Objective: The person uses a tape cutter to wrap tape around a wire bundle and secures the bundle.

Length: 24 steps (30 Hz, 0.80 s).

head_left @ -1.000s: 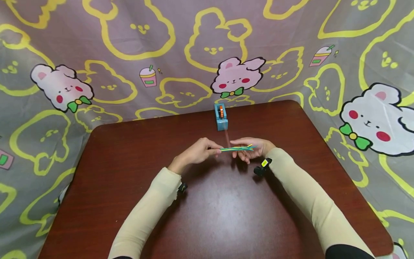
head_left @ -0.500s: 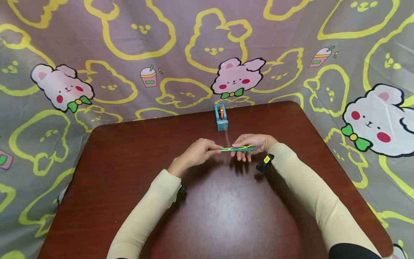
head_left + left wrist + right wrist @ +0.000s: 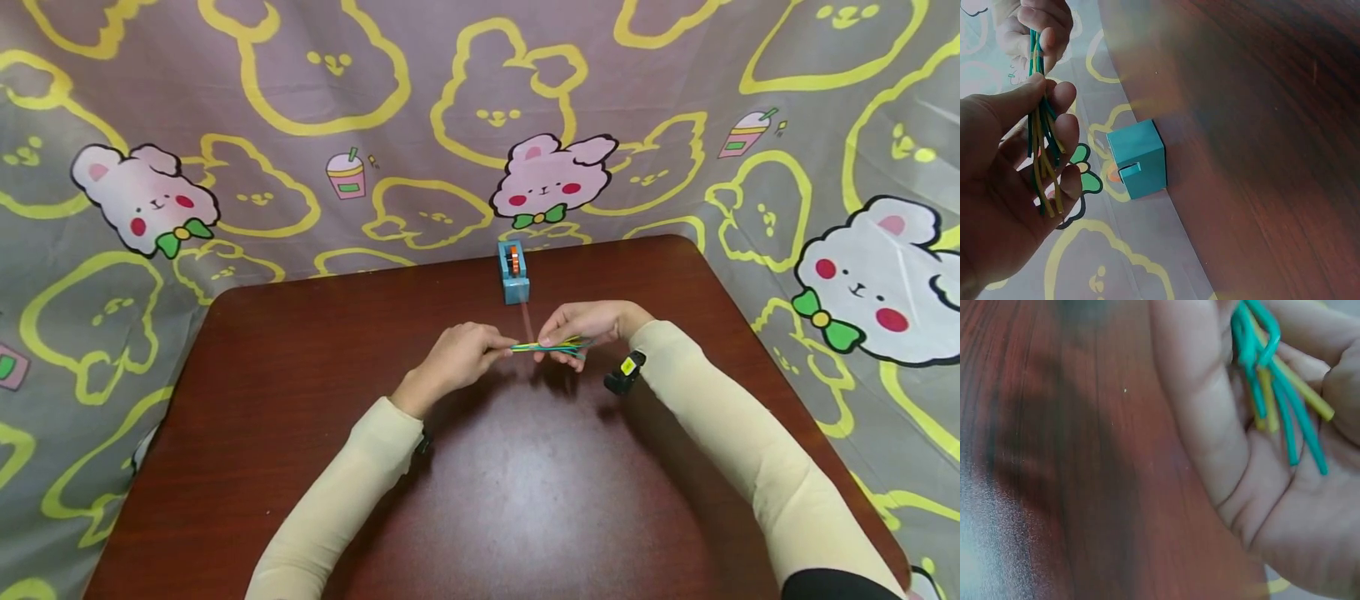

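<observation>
In the head view my left hand (image 3: 463, 357) pinches a thin bundle of green and yellow wires (image 3: 527, 347) between thumb and fingers. My right hand (image 3: 588, 327) pinches the same bundle a short way to the right, and splayed wire ends show past its thumb. The left wrist view has other loose wire ends (image 3: 1047, 169) fanning over my left palm (image 3: 1004, 187). Bent and straight ends (image 3: 1297, 419) lie over my right palm (image 3: 1310, 512) in the right wrist view. Beyond the hands stands a blue tape dispenser (image 3: 515, 289) with an orange core.
A faint pinkish strip (image 3: 527, 321) runs from the dispenser toward the hands; whether tape or reflection, I cannot tell. The glossy brown table (image 3: 517, 500) lies beneath the arms. A patterned curtain (image 3: 420, 100) rises directly behind the table's far edge and along its sides.
My right hand has shifted slightly up and its thumb and fingers have come together on the wires. The left hand stays nearly where it was, still pinching the bundle.
</observation>
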{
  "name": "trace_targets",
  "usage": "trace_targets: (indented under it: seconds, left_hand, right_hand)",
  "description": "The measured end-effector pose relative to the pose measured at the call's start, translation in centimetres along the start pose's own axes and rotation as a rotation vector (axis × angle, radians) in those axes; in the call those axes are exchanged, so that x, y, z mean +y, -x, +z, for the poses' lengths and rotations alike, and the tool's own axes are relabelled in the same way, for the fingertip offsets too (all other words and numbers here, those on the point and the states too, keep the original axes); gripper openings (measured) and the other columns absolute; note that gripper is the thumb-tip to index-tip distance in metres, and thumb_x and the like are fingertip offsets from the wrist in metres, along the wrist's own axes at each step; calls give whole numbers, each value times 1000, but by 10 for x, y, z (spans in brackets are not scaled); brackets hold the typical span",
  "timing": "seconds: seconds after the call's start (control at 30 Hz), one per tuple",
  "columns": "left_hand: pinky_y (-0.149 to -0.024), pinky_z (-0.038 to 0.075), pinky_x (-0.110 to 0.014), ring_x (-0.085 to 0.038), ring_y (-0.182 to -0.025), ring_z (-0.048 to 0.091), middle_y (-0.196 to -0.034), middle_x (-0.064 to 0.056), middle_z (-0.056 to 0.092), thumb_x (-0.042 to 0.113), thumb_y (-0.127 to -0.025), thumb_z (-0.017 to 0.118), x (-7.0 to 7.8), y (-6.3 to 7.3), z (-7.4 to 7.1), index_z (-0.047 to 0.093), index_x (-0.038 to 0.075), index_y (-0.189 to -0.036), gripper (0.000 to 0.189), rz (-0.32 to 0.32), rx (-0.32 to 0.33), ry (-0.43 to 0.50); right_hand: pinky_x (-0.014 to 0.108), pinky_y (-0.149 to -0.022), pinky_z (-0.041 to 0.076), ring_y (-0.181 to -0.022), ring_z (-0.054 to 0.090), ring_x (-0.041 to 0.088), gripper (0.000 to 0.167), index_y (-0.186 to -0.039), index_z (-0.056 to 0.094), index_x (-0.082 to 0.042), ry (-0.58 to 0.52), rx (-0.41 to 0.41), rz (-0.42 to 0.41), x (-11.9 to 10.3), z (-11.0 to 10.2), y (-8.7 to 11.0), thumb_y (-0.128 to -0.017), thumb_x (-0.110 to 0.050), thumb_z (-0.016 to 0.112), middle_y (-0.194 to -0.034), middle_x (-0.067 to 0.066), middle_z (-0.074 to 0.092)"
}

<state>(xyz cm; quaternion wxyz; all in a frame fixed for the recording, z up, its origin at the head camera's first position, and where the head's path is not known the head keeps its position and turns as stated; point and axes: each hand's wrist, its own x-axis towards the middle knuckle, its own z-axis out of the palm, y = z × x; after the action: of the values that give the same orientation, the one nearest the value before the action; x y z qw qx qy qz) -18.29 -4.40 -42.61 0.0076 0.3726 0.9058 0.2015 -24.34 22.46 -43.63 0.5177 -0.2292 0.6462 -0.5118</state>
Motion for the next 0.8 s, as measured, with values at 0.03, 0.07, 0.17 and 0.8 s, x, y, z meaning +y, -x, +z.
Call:
trace_targets:
  seconds: [0.03,0.07,0.17,0.8]
  left_hand:
    - [-59,46,-29,-8,-67,54,-85,10,68,22,-97,70,0,0,0,79,21,-115,20,1,1,-3]
    - [-59,46,-29,-8,-67,54,-86,9,68,22,-97,71,0,0,1,78,21,-115,20,-1,-1,-4]
    - [-61,47,-30,-8,-70,56,-90,8,71,21,-96,72,-1,-2,1,78,22,-116,21,-18,-14,12]
    - [-74,53,-34,-22,-84,68,-101,-9,75,33,-100,65,-46,-26,-2,72,2,-123,38,-189,-193,726]
  right_hand:
    - [34,-61,54,-57,60,17,40,-120,56,21,23,18,-1,-1,1,1,-105,-17,54,-71,8,62]
    - [34,-61,54,-57,59,17,40,-120,57,20,50,34,-7,-2,3,1,-105,-17,55,-70,8,61]
    - [34,-62,54,-56,57,16,36,-116,62,17,164,93,-41,-6,9,4,-105,-17,56,-68,7,59]
    - [27,-54,39,-58,49,12,17,-97,75,-17,688,433,-247,-5,40,20,-104,-17,59,-69,13,63]
